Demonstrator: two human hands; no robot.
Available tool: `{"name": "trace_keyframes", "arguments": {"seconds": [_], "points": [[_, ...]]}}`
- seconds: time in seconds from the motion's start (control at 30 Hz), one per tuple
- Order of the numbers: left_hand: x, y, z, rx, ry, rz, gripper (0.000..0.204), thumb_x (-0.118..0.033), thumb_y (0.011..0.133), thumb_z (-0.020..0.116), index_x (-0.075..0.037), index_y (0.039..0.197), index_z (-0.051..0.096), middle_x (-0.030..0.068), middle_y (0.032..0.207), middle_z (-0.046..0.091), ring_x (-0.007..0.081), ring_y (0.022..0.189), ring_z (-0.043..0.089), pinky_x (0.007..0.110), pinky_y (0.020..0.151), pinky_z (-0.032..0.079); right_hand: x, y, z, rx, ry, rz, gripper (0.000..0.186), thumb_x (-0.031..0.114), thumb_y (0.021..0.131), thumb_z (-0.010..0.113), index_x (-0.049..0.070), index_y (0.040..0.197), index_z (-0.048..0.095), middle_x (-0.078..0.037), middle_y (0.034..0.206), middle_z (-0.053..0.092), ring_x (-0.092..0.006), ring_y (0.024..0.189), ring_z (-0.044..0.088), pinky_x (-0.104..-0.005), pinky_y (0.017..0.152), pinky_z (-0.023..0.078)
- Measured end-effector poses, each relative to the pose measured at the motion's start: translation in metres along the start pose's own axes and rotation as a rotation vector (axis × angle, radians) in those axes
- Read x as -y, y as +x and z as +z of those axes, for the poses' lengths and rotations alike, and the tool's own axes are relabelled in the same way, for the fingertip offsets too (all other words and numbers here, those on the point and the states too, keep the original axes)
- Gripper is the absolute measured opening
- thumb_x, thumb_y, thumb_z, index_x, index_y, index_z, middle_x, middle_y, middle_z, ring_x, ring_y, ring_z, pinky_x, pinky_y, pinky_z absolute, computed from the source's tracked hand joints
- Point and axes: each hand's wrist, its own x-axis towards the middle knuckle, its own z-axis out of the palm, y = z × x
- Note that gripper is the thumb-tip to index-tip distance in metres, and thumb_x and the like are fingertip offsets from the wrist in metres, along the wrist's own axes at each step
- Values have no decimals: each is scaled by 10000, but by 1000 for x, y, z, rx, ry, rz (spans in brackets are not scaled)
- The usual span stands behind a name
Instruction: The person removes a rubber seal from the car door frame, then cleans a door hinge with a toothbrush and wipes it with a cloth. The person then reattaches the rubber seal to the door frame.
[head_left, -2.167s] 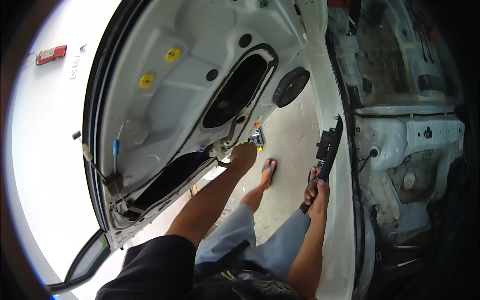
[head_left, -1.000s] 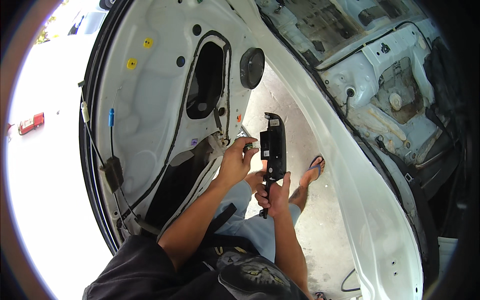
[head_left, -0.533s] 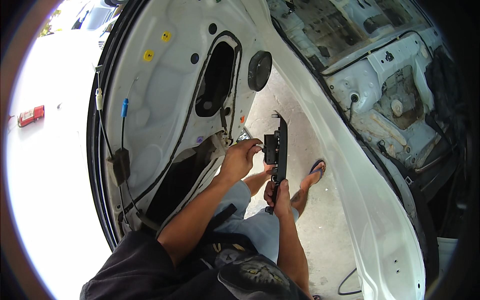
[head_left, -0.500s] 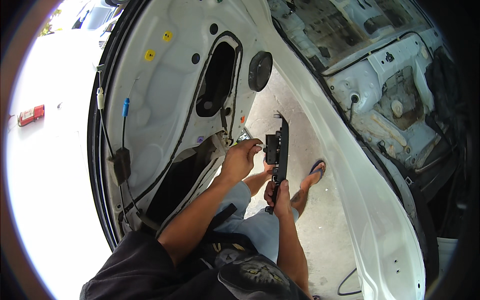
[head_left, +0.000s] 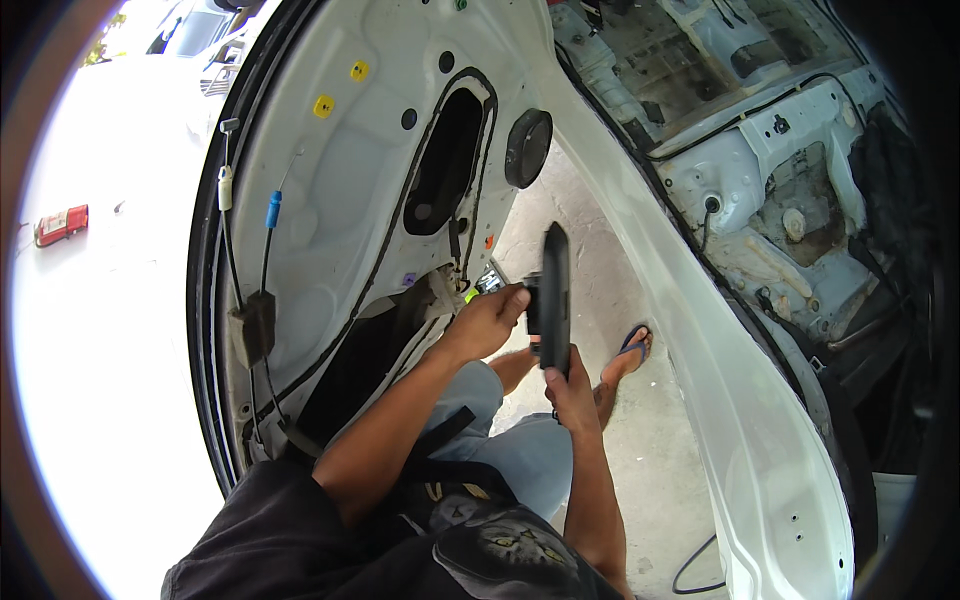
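Observation:
A long, narrow black switch panel [head_left: 556,295], apparently from a car door, stands almost upright in front of me, seen nearly edge-on. My right hand [head_left: 573,395] grips its lower end, thumb on the near face. On the panel's left side is a black switch block [head_left: 533,305]. My left hand [head_left: 485,325] has its fingers pinched together against that block; whatever lies between the fingertips is hidden. Left of my arms is the stripped white car door [head_left: 325,190], with a dark lower opening [head_left: 365,375] beside my left forearm.
Two cables, one with a blue sleeve [head_left: 273,210] and one with a white sleeve [head_left: 225,188], hang along the door's edge. A round black speaker [head_left: 528,148] sits on the door. The white body sill [head_left: 690,330] runs down the right. A red object [head_left: 62,226] lies far left.
The panel has turned, so more of its smooth outer face shows and less of the switch block. My right hand has risen slightly with it. The left fingers stay at the block.

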Motion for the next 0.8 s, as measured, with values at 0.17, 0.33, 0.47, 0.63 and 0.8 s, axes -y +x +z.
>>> {"name": "trace_keyframes", "arguments": {"seconds": [0.17, 0.33, 0.47, 0.63, 0.8], "points": [[-1, -12, 4, -86, -69, 1, 999, -777, 907, 462, 107, 1370, 501, 253, 1275, 627, 324, 1181, 601, 400, 1020, 442, 31, -6, 21, -157, -355, -13, 634, 405, 771, 847, 9, 1124, 501, -87, 770, 642, -174, 719, 641, -329, 640, 497], [6, -11, 15, -327, -373, -71, 882, -692, 897, 568, 61, 1353, 529, 259, 1201, 663, 363, 1148, 642, 390, 993, 471, 61, -13, 38, -228, -665, -70, 821, 396, 716, 875, -18, 1297, 469, -198, 1048, 637, -342, 936, 673, -388, 736, 533], [9, -6, 17, -324, -258, -76, 955, -792, 888, 461, 48, 1335, 542, 303, 1165, 665, 379, 1158, 641, 400, 1010, 465, 74, -5, 37, -245, -667, -554, 1056, 356, 672, 884, -6, 1502, 342, -250, 1375, 451, -440, 1215, 547, -459, 911, 528], [7, -5, 26, -274, 54, 125, 831, -733, 931, 436, 46, 1171, 596, 291, 955, 692, 439, 1072, 643, 474, 1044, 381, 71, 3, 33, -144, -543, -430, 868, 293, 585, 918, 33, 1291, 485, -245, 1139, 652, -409, 1063, 664, -439, 913, 539], [15, -6, 48, -332, 83, 175, 716, -661, 931, 533, 36, 1048, 644, 252, 876, 687, 413, 901, 684, 472, 852, 507, 60, -11, 28, -150, -541, -368, 904, 245, 576, 937, 17, 1303, 451, -193, 1032, 692, -302, 887, 725, -361, 785, 584]]}}
